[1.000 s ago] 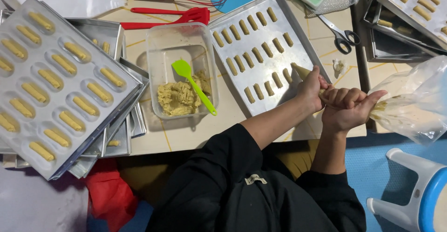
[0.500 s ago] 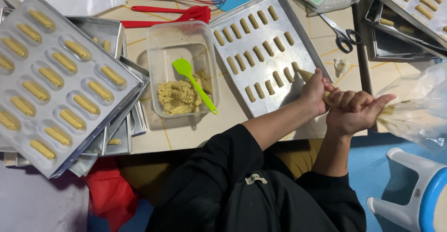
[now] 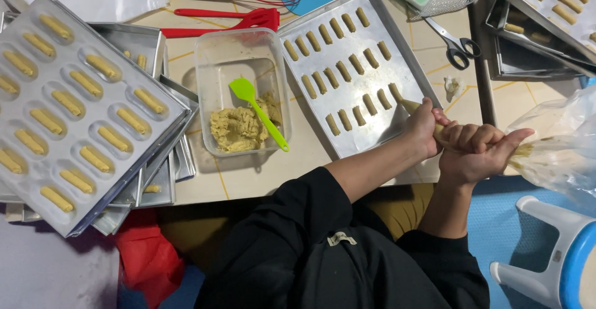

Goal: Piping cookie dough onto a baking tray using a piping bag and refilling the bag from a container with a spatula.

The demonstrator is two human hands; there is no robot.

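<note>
Item: clear plastic piping bag of beige dough (image 3: pixel 546 147), at 3 o'clock; I saw its nozzle resting on the flat silver baking tray (image 3: pixel 397 54) at 1 o'clock, beside rows of piped dough fingers (image 3: pixel 347 73); left hand (image 3: pixel 423 128) curled about the nozzle end; right hand (image 3: pixel 475 151) clenched round the bag's twisted neck, thumb out. Item: clear rectangular plastic tub (image 3: pixel 239 54) at 12 o'clock, holding dough and a lime-green silicone spatula (image 3: pixel 257 111). Item: moulded metal tray (image 3: pixel 81 104) at 9 o'clock, filled.

Lime-green spatula (image 3: pixel 257 111), red turner (image 3: pixel 236 21), silver tray (image 3: pixel 397 54), tan dough strips (image 3: pixel 347 67), black-handled scissors (image 3: pixel 456 45), white-and-blue stool (image 3: pixel 559 253).
</note>
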